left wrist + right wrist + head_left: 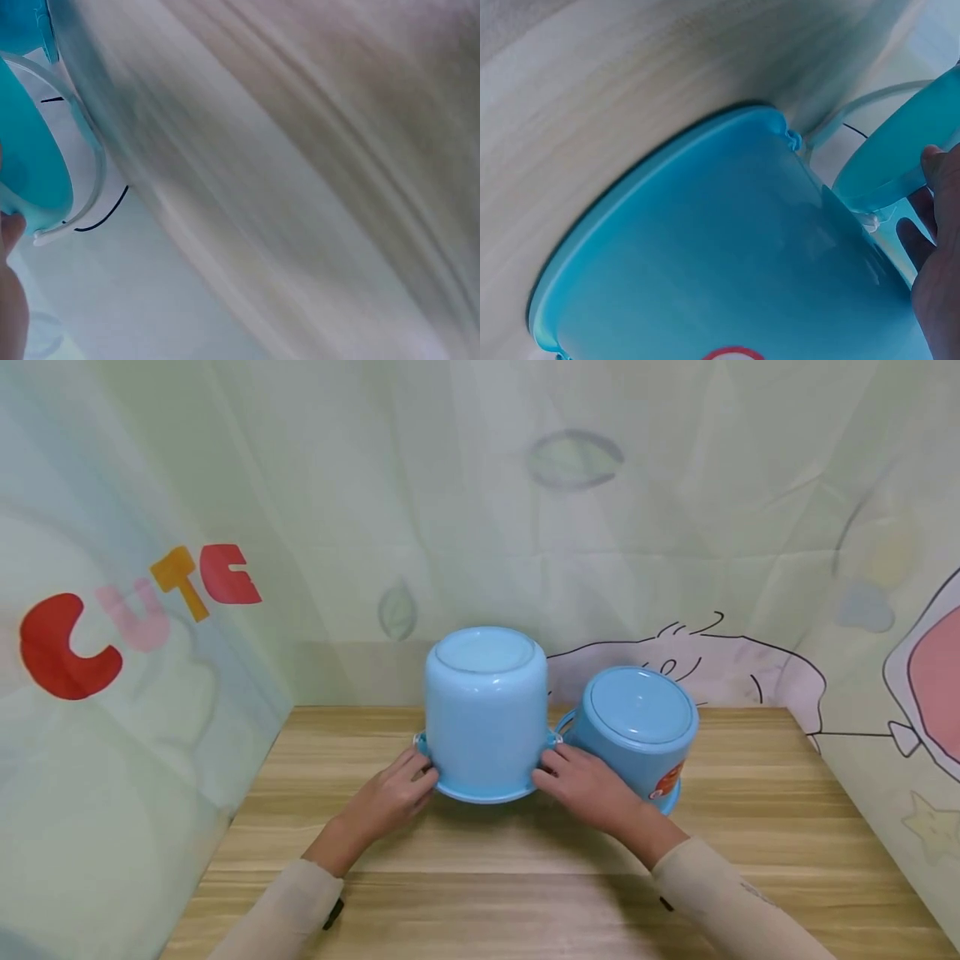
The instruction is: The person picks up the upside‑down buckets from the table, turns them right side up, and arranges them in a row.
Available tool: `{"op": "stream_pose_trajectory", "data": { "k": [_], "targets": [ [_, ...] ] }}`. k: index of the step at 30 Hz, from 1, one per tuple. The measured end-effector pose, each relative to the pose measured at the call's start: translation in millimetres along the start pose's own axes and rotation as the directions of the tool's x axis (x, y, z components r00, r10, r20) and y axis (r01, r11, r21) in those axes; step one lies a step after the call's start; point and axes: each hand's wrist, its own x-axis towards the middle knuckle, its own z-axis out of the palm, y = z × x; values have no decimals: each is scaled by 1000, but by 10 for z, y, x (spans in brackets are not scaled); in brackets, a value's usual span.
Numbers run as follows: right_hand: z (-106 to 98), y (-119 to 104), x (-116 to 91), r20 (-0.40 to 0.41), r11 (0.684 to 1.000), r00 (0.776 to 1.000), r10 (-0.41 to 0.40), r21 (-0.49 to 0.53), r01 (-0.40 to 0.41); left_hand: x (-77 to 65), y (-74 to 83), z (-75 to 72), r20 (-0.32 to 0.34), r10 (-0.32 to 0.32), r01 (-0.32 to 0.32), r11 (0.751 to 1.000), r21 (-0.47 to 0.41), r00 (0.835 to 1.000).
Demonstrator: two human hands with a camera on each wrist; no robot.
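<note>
A light blue plastic bucket (486, 727) is upside down at the middle of the table, its base facing up. My left hand (397, 793) grips its rim on the left side, beside the handle joint. On the opposite side my right hand (588, 785) pinches the rim, thumb and fingers around it in the right wrist view. The left wrist view shows the bucket's open mouth raised off the wood, with its pale handle (97, 165) hanging at the far side. Just right of it, a second blue bucket (637, 714) stands upside down, partly behind my right hand.
The wood-grain table (480, 893) ends at a cloth backdrop (480, 510) with printed drawings. The second bucket bears a red sticker (666, 782) near its rim. Its side stands close to my right hand.
</note>
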Motion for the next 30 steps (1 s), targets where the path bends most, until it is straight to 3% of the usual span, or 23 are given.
{"op": "stream_pose_trajectory", "data": {
  "k": [6, 18, 30],
  "targets": [
    [-70, 38, -17, 0, 1000, 1000, 9, -5, -9, 55, 21, -49, -15, 17, -16, 995, 97, 1000],
    [-222, 54, -4, -68, 999, 998, 11, 43, -8, 103, 40, -217, 28, 30, -33, 990, 135, 999],
    [-369, 77, 24, -108, 998, 994, -6, 59, 12, 189, -20, -337, -74, 67, -60, 995, 83, 995]
  ]
}}
